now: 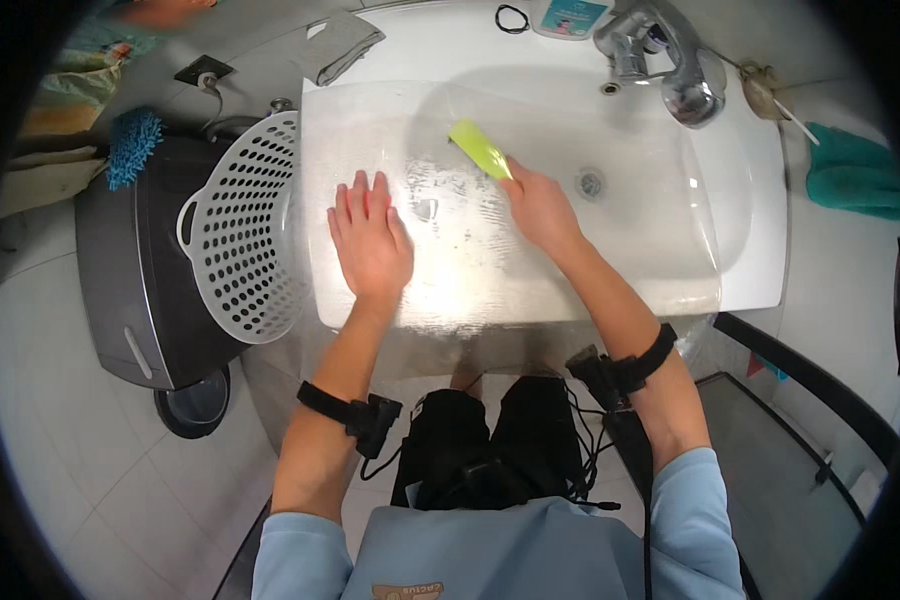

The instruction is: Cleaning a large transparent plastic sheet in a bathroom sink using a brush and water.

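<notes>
Here we list: right hand (542, 208), grasping lime-green tool (480, 149); left hand (374, 250), unclenched, flat on clear plastic sheet (470, 265).

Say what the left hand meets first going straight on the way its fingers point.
Probably the folded grey cloth at the basin's back left corner; the left hand's fingers point roughly at it. Depth is unclear, so it might pass above.

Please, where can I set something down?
Bare: the white back rim between grey cloth and black loop; the front corner, well right of the right hand. Crowded: back right, around bottle and faucet.
</notes>
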Demonstrator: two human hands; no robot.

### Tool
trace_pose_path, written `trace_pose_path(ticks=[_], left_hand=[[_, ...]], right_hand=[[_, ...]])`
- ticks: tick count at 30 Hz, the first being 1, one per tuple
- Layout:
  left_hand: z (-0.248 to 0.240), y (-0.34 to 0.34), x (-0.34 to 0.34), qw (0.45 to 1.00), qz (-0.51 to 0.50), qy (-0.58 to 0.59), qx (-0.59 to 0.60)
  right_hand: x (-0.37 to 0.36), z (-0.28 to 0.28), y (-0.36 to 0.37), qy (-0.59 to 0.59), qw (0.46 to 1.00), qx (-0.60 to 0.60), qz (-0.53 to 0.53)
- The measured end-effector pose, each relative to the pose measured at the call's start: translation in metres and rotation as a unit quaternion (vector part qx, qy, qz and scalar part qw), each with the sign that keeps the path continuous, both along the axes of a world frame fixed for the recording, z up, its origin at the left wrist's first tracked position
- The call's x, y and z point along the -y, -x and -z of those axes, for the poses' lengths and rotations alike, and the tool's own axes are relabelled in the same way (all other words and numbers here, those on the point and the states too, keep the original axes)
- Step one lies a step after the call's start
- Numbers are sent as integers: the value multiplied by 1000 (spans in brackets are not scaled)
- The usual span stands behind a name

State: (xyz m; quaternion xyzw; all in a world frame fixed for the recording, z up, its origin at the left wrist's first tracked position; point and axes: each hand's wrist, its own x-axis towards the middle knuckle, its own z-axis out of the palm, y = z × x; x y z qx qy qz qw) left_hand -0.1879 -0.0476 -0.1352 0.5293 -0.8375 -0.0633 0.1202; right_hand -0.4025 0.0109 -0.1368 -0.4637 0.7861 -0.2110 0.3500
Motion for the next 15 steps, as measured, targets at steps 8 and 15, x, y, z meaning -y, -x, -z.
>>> trace_pose_path(ticks=[8,15], left_hand=[[-5,-2,3,1000,-6,-19,-4],[-2,-4,6,999,-11,-27,-15]], right_hand=[[89,0,-48,64,996,-59,8],[95,-14,-90,45,992,-78,-86]])
